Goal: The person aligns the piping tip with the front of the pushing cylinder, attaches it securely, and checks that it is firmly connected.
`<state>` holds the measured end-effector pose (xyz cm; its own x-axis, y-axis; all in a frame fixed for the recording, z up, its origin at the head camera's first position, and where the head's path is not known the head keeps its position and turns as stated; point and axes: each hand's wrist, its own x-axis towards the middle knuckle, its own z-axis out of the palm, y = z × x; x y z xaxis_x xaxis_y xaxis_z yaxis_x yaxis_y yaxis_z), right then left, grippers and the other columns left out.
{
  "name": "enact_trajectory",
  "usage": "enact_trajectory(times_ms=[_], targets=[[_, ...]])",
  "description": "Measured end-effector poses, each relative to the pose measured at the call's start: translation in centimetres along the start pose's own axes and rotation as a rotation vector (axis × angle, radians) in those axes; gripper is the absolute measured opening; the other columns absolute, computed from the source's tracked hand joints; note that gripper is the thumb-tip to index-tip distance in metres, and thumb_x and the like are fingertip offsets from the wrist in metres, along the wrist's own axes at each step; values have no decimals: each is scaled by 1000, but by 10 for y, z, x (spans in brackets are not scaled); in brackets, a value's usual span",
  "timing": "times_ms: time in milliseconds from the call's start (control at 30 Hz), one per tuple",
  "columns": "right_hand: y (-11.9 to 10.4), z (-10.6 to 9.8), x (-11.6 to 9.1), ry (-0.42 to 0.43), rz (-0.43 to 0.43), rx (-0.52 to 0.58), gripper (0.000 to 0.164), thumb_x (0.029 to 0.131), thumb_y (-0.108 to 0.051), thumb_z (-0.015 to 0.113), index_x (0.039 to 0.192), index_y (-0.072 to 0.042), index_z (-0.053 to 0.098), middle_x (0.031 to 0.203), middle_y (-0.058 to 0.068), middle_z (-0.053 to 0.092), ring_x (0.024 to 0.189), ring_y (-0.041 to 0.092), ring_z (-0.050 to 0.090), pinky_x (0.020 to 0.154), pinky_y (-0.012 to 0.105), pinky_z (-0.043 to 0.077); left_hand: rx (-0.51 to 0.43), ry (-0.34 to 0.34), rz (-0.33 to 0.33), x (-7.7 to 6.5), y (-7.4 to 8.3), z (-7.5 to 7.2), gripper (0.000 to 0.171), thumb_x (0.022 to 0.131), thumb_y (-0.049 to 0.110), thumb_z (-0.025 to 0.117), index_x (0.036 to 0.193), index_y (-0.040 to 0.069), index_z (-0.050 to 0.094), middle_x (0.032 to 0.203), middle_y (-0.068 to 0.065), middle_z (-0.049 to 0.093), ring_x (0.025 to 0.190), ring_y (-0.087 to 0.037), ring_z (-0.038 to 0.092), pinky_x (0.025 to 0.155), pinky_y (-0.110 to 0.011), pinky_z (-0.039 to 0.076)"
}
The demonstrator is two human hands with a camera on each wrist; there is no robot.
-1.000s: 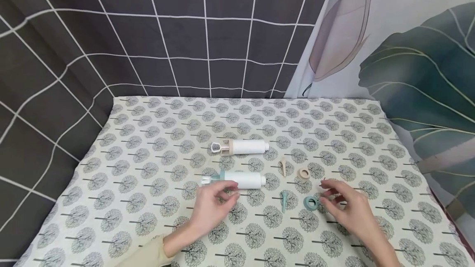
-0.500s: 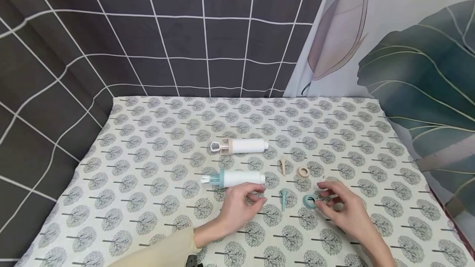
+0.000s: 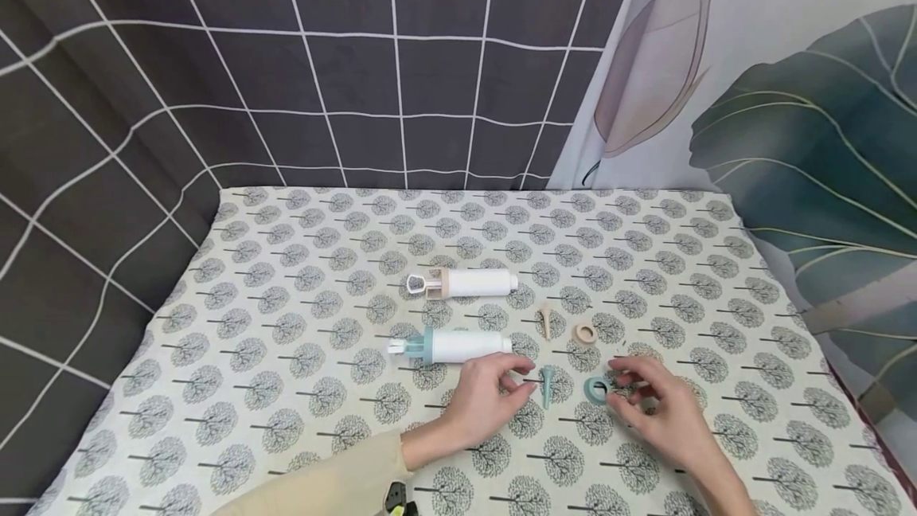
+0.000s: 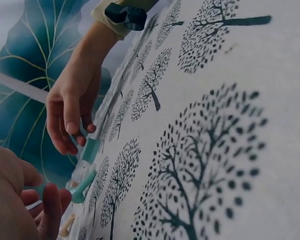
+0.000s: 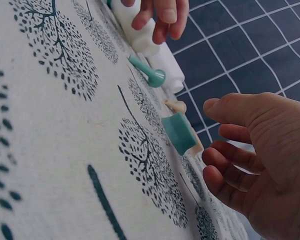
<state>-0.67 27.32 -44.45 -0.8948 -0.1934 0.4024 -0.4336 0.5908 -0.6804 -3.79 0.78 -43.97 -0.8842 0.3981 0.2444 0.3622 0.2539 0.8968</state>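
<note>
My left hand [image 3: 490,400] hovers with loosely bent fingers just left of a small teal peg [image 3: 548,386] with a flared head; the fingers look apart from it. My right hand [image 3: 662,408] is beside a teal ring [image 3: 594,392], thumb and fingers spread at its right edge. In the right wrist view a gap shows between the right hand [image 5: 260,155] and the teal ring [image 5: 180,134]. Neither hand holds anything. Behind the left hand lies a white cylinder [image 3: 466,345] with a teal slotted end [image 3: 417,346], its lower right part partly covered by the fingers.
Farther back lies a similar white cylinder [image 3: 478,283] with a beige end and a clear loop. A beige peg [image 3: 547,323] and a beige ring [image 3: 585,334] lie behind the teal pieces. The tree-print cloth [image 3: 301,388] covers the table; a dark grid curtain [image 3: 358,70] hangs behind.
My left hand has moved right, from over the teal-ended cylinder to beside the teal peg. My right hand has shifted slightly left, closer to the teal ring.
</note>
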Motion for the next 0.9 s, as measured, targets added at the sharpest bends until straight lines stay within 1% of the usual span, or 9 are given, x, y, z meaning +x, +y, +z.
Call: enact_trajectory(times_ms=[133, 300, 367, 467, 600, 667, 900], targets=[[0, 1, -1, -5, 14, 5, 54, 62, 14, 84, 111, 1, 67, 93, 6, 66, 72, 8, 60, 68, 16, 52, 4, -15, -22, 2, 2, 3, 25, 83, -6, 74, 108, -4, 70, 102, -16, 72, 69, 3, 61, 59, -13, 51], [0, 1, -1, -5, 9, 2, 54, 62, 13, 85, 110, -1, 67, 97, 5, 66, 74, 11, 61, 68, 17, 52, 26, -20, -6, 4, 1, 7, 25, 83, -6, 74, 107, -4, 70, 104, -15, 72, 64, 5, 58, 54, -12, 50], [0, 2, 0, -6, 0, 9, 53, 62, 13, 85, 110, 0, 67, 97, 6, 66, 74, 12, 61, 68, 16, 52, 43, -20, 0, 5, 1, 9, 26, 83, -6, 74, 108, -4, 70, 104, -15, 72, 63, 5, 57, 55, -11, 49], [0, 2, 0, -10, -7, 21, 52, 62, 13, 84, 109, 1, 67, 97, 7, 66, 76, 13, 60, 68, 16, 51, 66, -28, -8, 7, 1, 11, 29, 83, -7, 74, 112, -6, 68, 104, -15, 70, 63, 5, 55, 57, -10, 49], [1, 2, -1, -17, 0, 21, 53, 61, 13, 84, 109, 2, 66, 99, 7, 66, 79, 13, 60, 67, 17, 51, 111, -40, -10, 8, 2, 14, 31, 84, -6, 73, 115, -5, 66, 107, -14, 69, 63, 7, 52, 58, -9, 48], [1, 2, -1, -22, 4, 13, 54, 60, 13, 85, 109, 2, 66, 100, 6, 65, 79, 13, 60, 67, 18, 52, 140, -40, -1, 9, 1, 16, 31, 84, -5, 72, 115, -5, 67, 109, -13, 69, 63, 8, 51, 57, -8, 47], [2, 2, 0, -22, 3, 0, 56, 58, 11, 87, 109, 0, 67, 99, 4, 64, 80, 13, 59, 66, 19, 52, 160, -41, -12, 10, 0, 22, 32, 84, -5, 73, 115, -4, 67, 108, -11, 67, 63, 8, 49, 56, -8, 46]])
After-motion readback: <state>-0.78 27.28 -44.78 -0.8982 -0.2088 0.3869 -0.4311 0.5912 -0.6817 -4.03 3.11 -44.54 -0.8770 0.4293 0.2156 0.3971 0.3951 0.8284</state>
